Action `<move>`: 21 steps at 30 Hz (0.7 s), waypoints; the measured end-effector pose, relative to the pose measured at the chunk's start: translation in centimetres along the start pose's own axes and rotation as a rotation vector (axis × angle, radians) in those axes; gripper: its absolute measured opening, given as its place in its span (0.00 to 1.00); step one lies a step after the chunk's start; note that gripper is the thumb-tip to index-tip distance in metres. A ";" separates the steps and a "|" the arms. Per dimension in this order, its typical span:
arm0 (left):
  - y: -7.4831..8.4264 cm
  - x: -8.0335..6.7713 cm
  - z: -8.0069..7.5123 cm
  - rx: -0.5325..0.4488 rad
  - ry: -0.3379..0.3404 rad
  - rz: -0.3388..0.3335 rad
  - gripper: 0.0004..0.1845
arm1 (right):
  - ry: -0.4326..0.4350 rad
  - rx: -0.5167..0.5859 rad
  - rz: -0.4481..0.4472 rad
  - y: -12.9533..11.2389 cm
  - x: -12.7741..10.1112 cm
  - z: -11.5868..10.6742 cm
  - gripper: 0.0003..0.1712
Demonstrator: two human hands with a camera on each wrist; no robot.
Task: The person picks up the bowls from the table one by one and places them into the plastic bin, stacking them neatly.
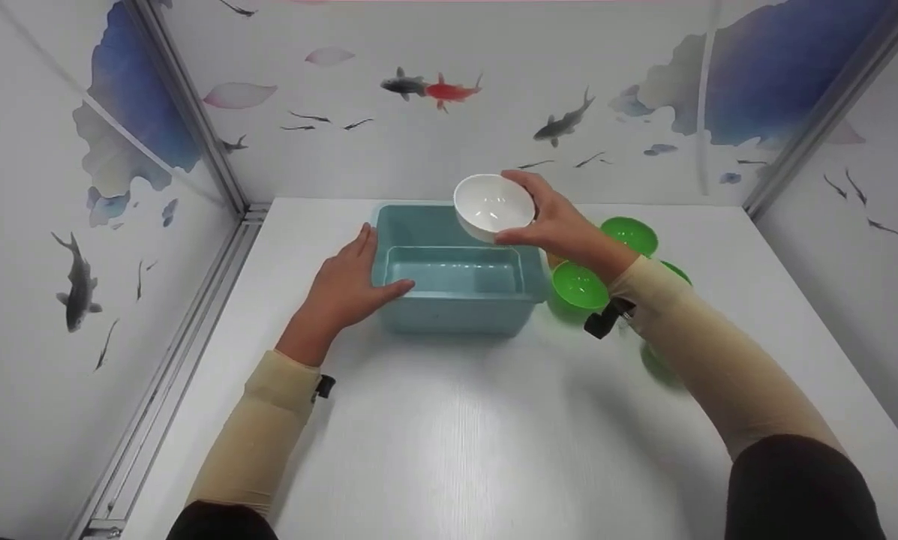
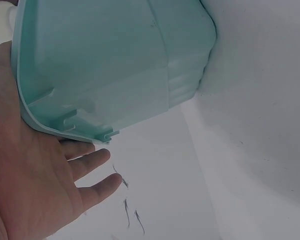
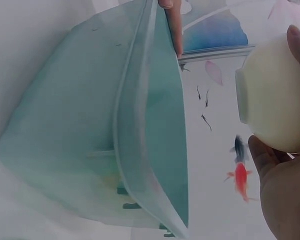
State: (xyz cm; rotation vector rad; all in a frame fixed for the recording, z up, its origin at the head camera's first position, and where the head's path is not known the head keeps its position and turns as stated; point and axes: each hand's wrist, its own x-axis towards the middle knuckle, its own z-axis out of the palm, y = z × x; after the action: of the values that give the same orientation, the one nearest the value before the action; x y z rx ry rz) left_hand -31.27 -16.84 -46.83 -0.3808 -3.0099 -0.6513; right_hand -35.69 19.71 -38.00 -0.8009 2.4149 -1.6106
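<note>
i'm holding a white bowl point(image 1: 493, 207) in my right hand point(image 1: 561, 225), fingers curled round it, above the empty teal tub point(image 1: 452, 300) at its 1 o'clock corner; my left hand point(image 1: 343, 289) is pressing flat at 9 o'clock; green bowls point(image 1: 580, 286) are waiting at 3 o'clock.

White bowl held above a teal tub

The white bowl point(image 1: 493, 207) is plain, round and glossy, empty inside, tilted so that its opening faces the viewer; it is held off the tabletop point(image 1: 449, 435) above the far right corner of the teal tub point(image 1: 456, 270), at about 1 o'clock from the tub's middle. The tub is a rectangular plastic basin with rounded corners and a flared rim, empty, standing upright and flat on the tabletop, its long side running from 9 o'clock to 3 o'clock. From the right wrist view the bowl's point(image 3: 275, 95) pale underside shows beside the tub's rim point(image 3: 155, 125).
</note>
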 end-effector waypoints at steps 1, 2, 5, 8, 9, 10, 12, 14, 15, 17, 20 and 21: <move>0.0 0.0 0.0 0.000 -0.002 0.001 0.69 | -0.011 -0.004 0.006 -0.1 0.4 -0.1 0.62; 0.0 0.1 0.0 0.002 -0.004 0.001 0.69 | -0.021 -0.007 0.008 -0.1 0.8 -0.1 0.62; 0.0 0.0 0.0 0.006 -0.006 0.005 0.71 | -0.058 -0.017 0.014 -0.4 1.9 -0.2 0.60; -0.1 0.0 0.0 0.005 -0.005 0.005 0.71 | -0.094 -0.042 0.020 -0.4 3.0 -0.2 0.60; -0.1 0.0 0.0 0.005 -0.004 0.005 0.71 | -0.105 -0.057 0.024 -0.4 3.3 -0.2 0.60; -0.1 0.0 0.0 0.005 -0.003 0.004 0.71 | -0.115 -0.072 0.026 -0.4 3.7 -0.1 0.61; 0.0 -0.1 0.0 0.005 -0.004 0.002 0.72 | -0.128 -0.098 0.030 -0.6 4.4 -0.1 0.61; 0.0 -0.1 0.0 0.006 -0.005 0.002 0.72 | -0.143 -0.113 0.032 -0.8 5.1 0.0 0.61; 0.0 -0.1 -0.1 0.006 -0.008 0.003 0.72 | -0.153 -0.117 0.032 -0.9 5.4 0.1 0.61; 0.1 -0.1 -0.2 0.006 -0.014 0.003 0.71 | -0.168 -0.117 0.032 -1.2 6.0 0.2 0.60; 0.3 -0.1 -0.3 0.006 -0.020 0.003 0.70 | -0.180 -0.106 0.028 -1.5 6.9 0.4 0.59; 0.4 0.0 -0.4 0.005 -0.021 0.002 0.70 | -0.182 -0.107 0.028 -1.6 7.1 0.4 0.59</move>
State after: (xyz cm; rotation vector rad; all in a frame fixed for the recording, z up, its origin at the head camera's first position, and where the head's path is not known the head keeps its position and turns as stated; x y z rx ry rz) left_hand -31.14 -16.66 -46.32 -0.3933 -3.0304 -0.6428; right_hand -41.04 15.40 -35.43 -0.8849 2.3874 -1.3437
